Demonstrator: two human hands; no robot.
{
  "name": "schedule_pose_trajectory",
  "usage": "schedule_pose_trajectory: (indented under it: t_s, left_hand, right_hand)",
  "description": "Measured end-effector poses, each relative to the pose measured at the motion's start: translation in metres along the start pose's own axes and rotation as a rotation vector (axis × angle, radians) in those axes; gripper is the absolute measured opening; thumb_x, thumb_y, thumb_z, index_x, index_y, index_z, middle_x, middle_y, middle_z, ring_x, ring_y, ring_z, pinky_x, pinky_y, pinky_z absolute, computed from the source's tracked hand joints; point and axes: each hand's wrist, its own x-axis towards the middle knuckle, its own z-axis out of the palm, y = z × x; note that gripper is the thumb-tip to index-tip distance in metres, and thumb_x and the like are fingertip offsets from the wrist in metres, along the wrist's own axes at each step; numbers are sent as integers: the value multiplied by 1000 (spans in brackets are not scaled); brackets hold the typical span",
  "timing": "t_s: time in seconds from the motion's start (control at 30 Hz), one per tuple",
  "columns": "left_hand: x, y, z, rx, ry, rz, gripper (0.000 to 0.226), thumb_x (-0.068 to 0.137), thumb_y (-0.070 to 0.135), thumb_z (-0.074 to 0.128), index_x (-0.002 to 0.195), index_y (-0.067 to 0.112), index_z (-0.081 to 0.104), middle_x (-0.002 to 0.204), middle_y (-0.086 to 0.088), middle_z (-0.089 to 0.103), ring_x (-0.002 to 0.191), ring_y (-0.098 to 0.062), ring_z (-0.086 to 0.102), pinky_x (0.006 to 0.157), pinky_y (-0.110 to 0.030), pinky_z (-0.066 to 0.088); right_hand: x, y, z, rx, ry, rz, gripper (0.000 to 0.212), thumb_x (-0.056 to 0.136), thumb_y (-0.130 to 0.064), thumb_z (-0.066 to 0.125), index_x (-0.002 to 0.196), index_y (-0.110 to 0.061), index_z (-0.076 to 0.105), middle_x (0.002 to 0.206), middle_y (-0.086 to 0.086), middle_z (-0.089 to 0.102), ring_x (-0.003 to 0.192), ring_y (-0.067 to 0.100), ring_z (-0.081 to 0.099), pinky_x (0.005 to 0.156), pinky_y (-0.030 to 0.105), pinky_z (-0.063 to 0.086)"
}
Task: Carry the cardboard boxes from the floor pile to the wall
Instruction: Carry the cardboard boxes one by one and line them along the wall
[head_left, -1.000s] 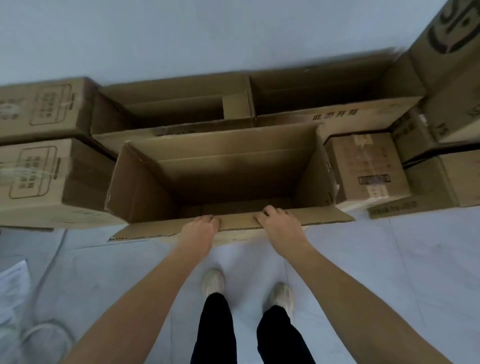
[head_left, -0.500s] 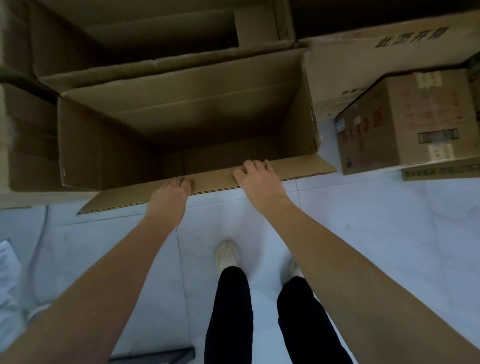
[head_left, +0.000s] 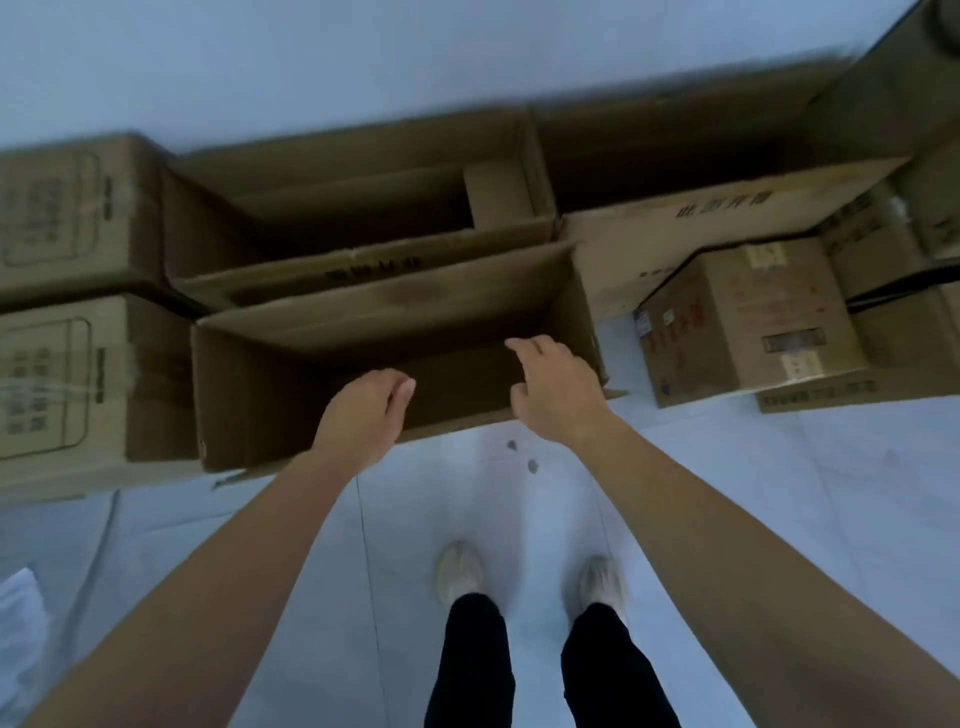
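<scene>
While both hands hang over its near edge, the open cardboard box (head_left: 249, 395) stands on the floor (head_left: 753, 493), pressed against a second open box (head_left: 353, 208) that lies along the wall (head_left: 363, 62). The left hand (head_left: 358, 415) has loosely curled fingers and holds nothing; the right hand (head_left: 558, 397) is relaxed, fingers apart, also holding nothing. I judge the box looks empty and light, so a careless touch could push it askew from the row. Its right flap stands just beside a small sealed box (head_left: 743, 322) and could catch on it. The feet are near, so a step forward could kick the front wall.
</scene>
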Motion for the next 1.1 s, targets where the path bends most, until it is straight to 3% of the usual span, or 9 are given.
schedule_pose_trajectory:
  t_s: [0.17,0.3,0.4,0.53,0.6,0.8,0.97,1.03,1.1]
  left_hand:
    - [-2,108,-120,-79,442,210,37,105,28,39,70,19,48,58,7,43,50,-7,43,51,-23,29]
    - [-17,216,-204,-116,589,380,42,107,31,35,66,21,45,54,10,39,46,-5,39,47,-21,27]
    - [-56,315,-257,-115,610,553,49,107,32,32,60,21,37,49,6,36,43,-10,37,46,-24,23]
    - [-127,432,-303,-123,684,777,56,107,36,30,53,22,28,44,5,31,40,-12,33,46,-26,22]
    - [-167,485,-309,-152,724,885,60,107,35,31,50,21,24,42,6,26,38,-13,28,46,-26,20]
    - [-304,633,-235,-243,670,1183,61,106,38,27,47,21,26,40,6,27,36,-13,28,48,-25,19]
    - [-442,738,-98,-379,414,1315,55,98,58,25,58,25,43,52,19,44,44,-6,45,51,-14,27]
    - [-496,775,-47,-421,290,1358,54,94,63,28,78,19,55,70,12,63,59,-10,61,60,-15,42]
    - [-541,802,-9,-476,189,1405,39,100,49,45,90,14,59,88,-4,72,72,-20,68,70,-31,56]
  right_hand:
    - [-57,-12,-141,211,474,66,37,104,-33,43,138,-21,54,126,-1,62,111,17,59,90,30,49]
    - [-129,-19,-254,263,793,136,28,105,-36,43,105,-20,66,94,-5,64,82,10,59,70,30,48]
    - [-213,-11,-329,159,952,242,40,106,-41,38,73,-23,51,68,-10,48,60,2,46,53,23,31]
    - [-323,18,-397,38,1096,349,44,106,-43,37,66,-25,42,64,-8,46,58,12,46,50,26,28]
    - [-380,40,-417,42,1212,396,42,106,-42,39,68,-25,44,66,-4,49,63,18,52,55,30,40]
    - [-579,119,-400,23,1461,597,54,106,-42,41,60,-15,50,50,-5,44,45,9,41,47,23,31]
    - [-777,205,-332,15,1421,928,52,107,-44,37,61,-19,45,52,-2,44,47,13,43,51,22,32]
    - [-849,236,-305,35,1458,1027,52,107,-44,38,61,-21,42,52,-2,43,47,12,42,51,21,30]
    - [-903,262,-281,54,1487,1118,53,107,-45,38,60,-21,42,51,-3,43,46,11,41,51,21,29]
